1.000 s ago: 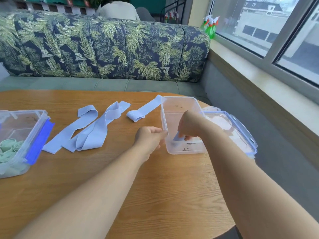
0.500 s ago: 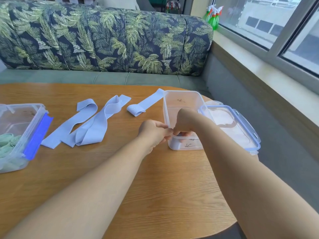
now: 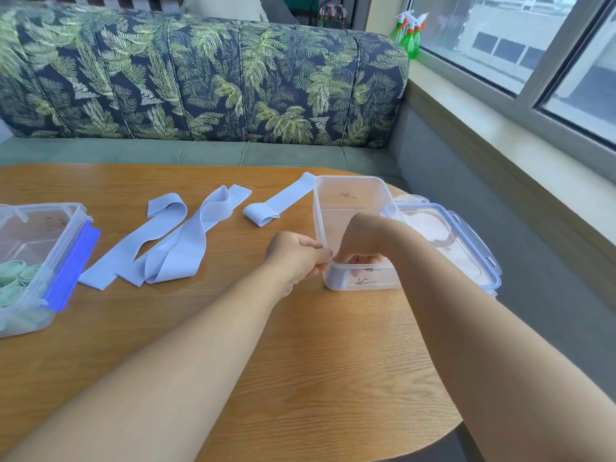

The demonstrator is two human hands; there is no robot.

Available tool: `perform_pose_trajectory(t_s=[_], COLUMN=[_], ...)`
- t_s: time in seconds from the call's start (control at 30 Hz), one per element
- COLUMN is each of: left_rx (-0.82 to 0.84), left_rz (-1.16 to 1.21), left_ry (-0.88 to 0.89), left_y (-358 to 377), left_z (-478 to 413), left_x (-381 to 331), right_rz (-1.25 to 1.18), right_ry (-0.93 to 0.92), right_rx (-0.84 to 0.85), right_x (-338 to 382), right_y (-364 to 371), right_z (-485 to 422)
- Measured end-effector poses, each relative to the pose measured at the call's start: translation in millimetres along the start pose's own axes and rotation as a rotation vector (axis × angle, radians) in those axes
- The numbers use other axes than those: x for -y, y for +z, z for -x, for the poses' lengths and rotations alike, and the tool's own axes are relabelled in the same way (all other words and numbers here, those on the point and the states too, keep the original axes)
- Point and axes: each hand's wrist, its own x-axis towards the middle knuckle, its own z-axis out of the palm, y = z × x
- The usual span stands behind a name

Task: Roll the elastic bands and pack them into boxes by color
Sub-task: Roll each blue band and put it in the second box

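A clear plastic box point(image 3: 350, 195) stands open on the wooden table point(image 3: 300, 361). My left hand point(image 3: 295, 256) pinches its near left rim. My right hand point(image 3: 361, 240) reaches down into the near end of the box with curled fingers; what they hold is hidden behind the frosted wall. Three unrolled light-blue elastic bands lie flat to the left: a long twisted one point(image 3: 180, 251), a second one point(image 3: 165, 208) beside it, and a folded one point(image 3: 278, 203) touching the box's far left corner.
A second clear box point(image 3: 63, 228) with a blue lid flap point(image 3: 75, 265) sits at the left edge and holds rolled green bands point(image 3: 13, 278). The open box's lid point(image 3: 466, 241) lies to its right by the table edge. Behind are a sofa and a window sill.
My right hand has risen a little inside the box, and the blue roll seen under its fingers a second ago no longer shows. My left hand has closed onto the box rim.
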Motion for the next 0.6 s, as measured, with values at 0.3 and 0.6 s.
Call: perform_pose_trajectory(t_s=[0.3,0.6], left_rx=[0.007,-0.004], left_rz=[0.009,-0.002], left_ry=[-0.003,0.000], left_y=[2.2,2.4], left_z=[-0.7,0.0], left_x=[-1.0,-0.8], right_rz=[-0.083,-0.174], right_ry=[0.000,0.049], right_rx=[-0.035,0.004], right_x=[-7.7,-18.6], right_y=[8.1,11.4], right_z=[-0.5,0.0])
